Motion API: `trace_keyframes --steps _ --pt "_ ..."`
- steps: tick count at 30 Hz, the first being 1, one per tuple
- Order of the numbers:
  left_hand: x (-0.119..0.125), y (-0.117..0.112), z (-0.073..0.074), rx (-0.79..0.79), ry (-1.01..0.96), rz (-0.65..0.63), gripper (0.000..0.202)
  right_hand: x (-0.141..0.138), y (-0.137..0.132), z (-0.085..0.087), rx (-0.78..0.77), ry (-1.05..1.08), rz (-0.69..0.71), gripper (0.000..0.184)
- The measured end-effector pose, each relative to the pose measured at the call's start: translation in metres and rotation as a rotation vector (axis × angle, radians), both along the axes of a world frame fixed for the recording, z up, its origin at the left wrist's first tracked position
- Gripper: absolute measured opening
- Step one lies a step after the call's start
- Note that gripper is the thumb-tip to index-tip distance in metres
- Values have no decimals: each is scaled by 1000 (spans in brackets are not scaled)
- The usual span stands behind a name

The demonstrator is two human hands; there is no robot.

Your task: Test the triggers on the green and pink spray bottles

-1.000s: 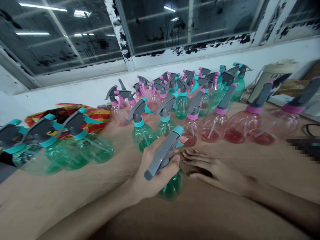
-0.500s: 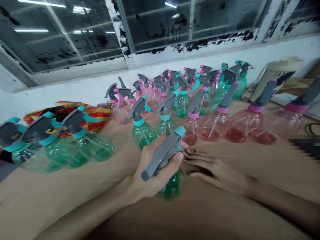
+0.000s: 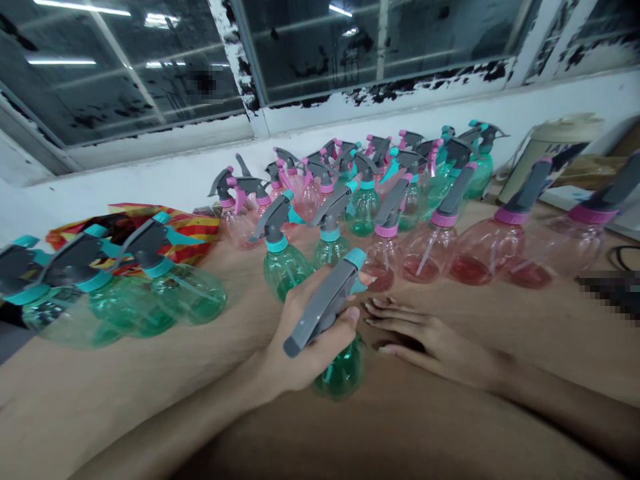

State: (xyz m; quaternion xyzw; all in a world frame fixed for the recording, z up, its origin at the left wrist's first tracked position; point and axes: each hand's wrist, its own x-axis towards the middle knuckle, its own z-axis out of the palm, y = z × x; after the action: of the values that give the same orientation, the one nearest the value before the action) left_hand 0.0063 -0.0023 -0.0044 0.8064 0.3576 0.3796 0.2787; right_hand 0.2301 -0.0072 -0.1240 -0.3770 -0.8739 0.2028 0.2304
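Observation:
My left hand (image 3: 300,333) is wrapped round the neck of a green spray bottle (image 3: 343,373), its grey sprayer head with a turquoise nozzle sticking out above my fist. Green liquid shows in the clear round body below. To the right, my right hand (image 3: 425,333) rests palm down on the table (image 3: 450,427), fingers stretched out, holding nothing. Just beyond my left hand stand another green spray bottle (image 3: 285,267) and a pink spray bottle (image 3: 383,260). Fingers of my left hand near the trigger are partly hidden by the sprayer head.
More green spray bottles (image 3: 190,293) stand at the left, before a red and yellow bag (image 3: 195,250). Pink ones (image 3: 470,257) line the right. A cluster of mixed bottles (image 3: 310,193) fills the back by the wall. A beige jug (image 3: 545,157) stands at the back right.
The sprayer head in my left hand has tipped very slightly, its nozzle a little lower and to the left. My right hand stays in place.

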Motion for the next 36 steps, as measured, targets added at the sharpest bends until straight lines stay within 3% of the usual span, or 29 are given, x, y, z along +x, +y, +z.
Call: trace_keyframes --steps 26,36 --pt "1 -2 -3 -98 -69 -1 10 0 0 -1 -16 5 -5 46" --pt "-2 -1 -1 -61 -40 -45 11 1 1 -1 -26 6 5 47"
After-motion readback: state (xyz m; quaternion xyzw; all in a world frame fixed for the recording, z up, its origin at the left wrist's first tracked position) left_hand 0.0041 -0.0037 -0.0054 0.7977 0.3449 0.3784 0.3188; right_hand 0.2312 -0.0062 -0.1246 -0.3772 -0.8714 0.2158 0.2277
